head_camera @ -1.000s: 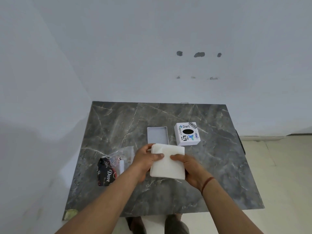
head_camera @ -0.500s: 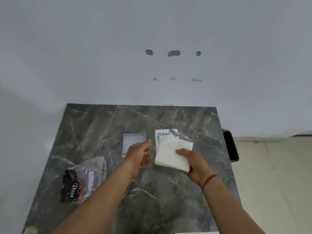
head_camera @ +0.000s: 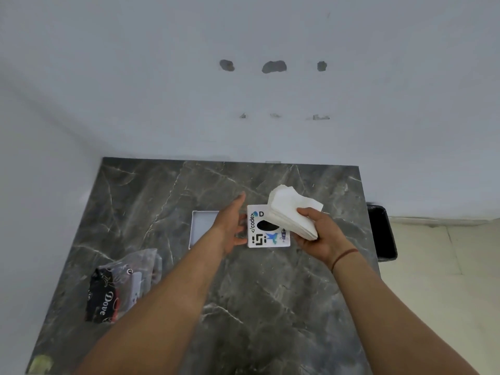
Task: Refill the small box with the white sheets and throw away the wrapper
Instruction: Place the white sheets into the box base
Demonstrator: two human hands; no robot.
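White sheets (head_camera: 293, 212) in the right hand (head_camera: 322, 236); white box (head_camera: 266, 231) with black oval, blue bird beside the left hand (head_camera: 230, 226); grey veined marble table (head_camera: 270, 293) beneath both
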